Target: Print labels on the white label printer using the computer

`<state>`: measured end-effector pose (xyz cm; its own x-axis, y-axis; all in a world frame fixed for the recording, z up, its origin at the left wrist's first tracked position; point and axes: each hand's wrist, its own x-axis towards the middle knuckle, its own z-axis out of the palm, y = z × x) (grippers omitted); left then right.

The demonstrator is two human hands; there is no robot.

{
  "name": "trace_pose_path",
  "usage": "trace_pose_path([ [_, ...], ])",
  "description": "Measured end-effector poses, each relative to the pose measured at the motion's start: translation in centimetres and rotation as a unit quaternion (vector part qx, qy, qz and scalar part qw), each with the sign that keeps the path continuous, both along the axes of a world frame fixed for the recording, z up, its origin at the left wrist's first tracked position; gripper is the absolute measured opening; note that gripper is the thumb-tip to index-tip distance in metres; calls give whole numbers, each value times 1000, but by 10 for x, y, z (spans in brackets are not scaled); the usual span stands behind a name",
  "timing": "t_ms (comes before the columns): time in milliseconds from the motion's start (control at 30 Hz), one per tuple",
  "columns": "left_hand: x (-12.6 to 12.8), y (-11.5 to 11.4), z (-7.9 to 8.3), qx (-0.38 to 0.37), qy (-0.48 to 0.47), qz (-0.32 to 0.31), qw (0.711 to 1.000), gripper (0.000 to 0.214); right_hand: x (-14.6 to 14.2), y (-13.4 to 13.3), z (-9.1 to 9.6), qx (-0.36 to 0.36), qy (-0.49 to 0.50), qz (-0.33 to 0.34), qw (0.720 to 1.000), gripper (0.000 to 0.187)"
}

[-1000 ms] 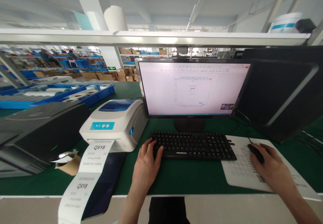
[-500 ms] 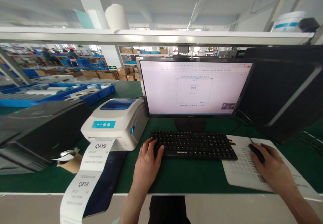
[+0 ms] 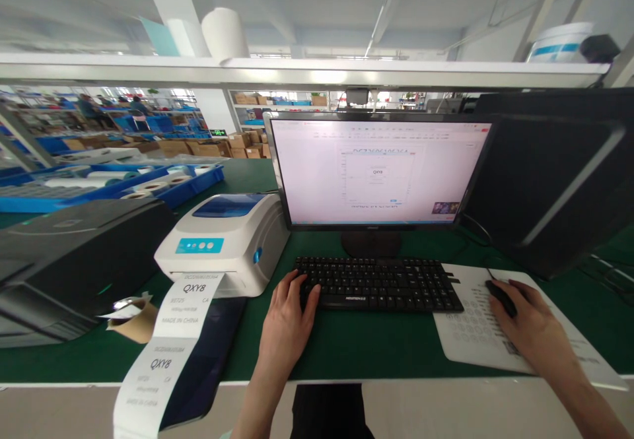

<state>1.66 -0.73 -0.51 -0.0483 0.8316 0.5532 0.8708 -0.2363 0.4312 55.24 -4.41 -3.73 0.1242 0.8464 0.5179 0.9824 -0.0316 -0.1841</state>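
My left hand [image 3: 287, 320] rests at the left end of a black keyboard [image 3: 376, 284], its fingertips on the keys and its thumb apart from the fingers. It holds nothing. On a white printed mouse pad [image 3: 463, 333], my right hand [image 3: 532, 327] is curled over a black mouse [image 3: 502, 298]. Behind the keyboard stands a monitor [image 3: 317, 175] showing a small preview window with the text QXY8. To the left, a white label printer [image 3: 222, 241] has a strip of printed labels [image 3: 176, 340] hanging from its front slot and over the table edge.
A dark flat object [image 3: 211, 373] lies partly under the labels. Further left are a black machine [image 3: 74, 261], a cardboard roll core [image 3: 133, 320] and blue trays [image 3: 198, 185] with rolls. A shelf [image 3: 297, 72] spans above; a dark panel [image 3: 545, 188] stands right of the monitor.
The whole view has shifted very slightly. Both hands, the mouse and the label strip keep their places.
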Motion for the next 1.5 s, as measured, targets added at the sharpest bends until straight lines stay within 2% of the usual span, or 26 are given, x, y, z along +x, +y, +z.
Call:
trace_pose_path([
  [533, 0, 0, 1, -2, 3, -1, 1000, 41, 2, 0, -2, 5, -5, 5, 1000, 64],
  [967, 0, 0, 1, 2, 1, 0, 1000, 40, 7, 1, -6, -7, 0, 14, 1000, 68],
  [1500, -2, 1, -2, -2, 5, -3, 1000, 41, 0, 0, -1, 2, -5, 5, 1000, 65],
])
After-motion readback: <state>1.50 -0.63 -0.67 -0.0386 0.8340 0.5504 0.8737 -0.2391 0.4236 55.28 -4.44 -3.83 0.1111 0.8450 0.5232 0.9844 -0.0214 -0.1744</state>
